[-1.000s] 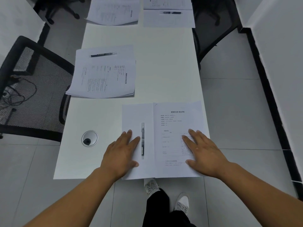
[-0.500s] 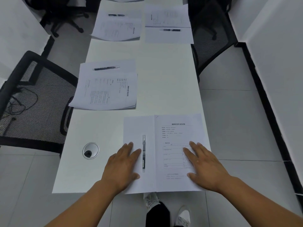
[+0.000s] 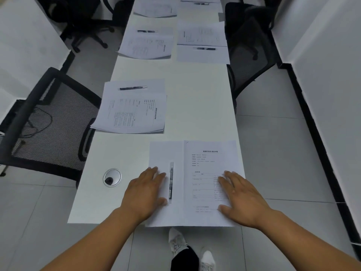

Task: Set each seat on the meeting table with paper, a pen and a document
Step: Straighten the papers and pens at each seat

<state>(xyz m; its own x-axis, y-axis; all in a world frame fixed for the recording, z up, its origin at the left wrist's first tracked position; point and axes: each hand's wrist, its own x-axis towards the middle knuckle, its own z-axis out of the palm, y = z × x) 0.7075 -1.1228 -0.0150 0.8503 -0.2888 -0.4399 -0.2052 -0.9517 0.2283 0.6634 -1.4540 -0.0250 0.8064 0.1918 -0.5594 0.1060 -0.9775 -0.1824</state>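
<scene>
Nothing under my palms has shifted since the earlier frame; only my view has tipped up, bringing more of the far table into sight. My left hand [image 3: 145, 189] lies flat with fingers straight on the blank sheet [image 3: 166, 151] at the near end, just left of the pen [image 3: 171, 180], which lies lengthwise on that sheet. My right hand [image 3: 242, 198] lies flat too, fingers spread and relaxed, on the printed document [image 3: 212, 157] touching the sheet's right edge. Both papers overhang the near edge of the white table [image 3: 195, 98]. Counting outward, I see four pens: mine, one [image 3: 133, 88] at the left-side seat beyond, one [image 3: 146, 31] farther on the left, one [image 3: 204, 48] far right. Each of those three lies on paper next to a printed document [image 3: 134, 114]. More sheets sit at the farthest end, blurred. One round cable grommet [image 3: 112, 177] sits left of my left hand. Two mesh chairs flank the table: one left [image 3: 48, 122], one right [image 3: 250, 55].
</scene>
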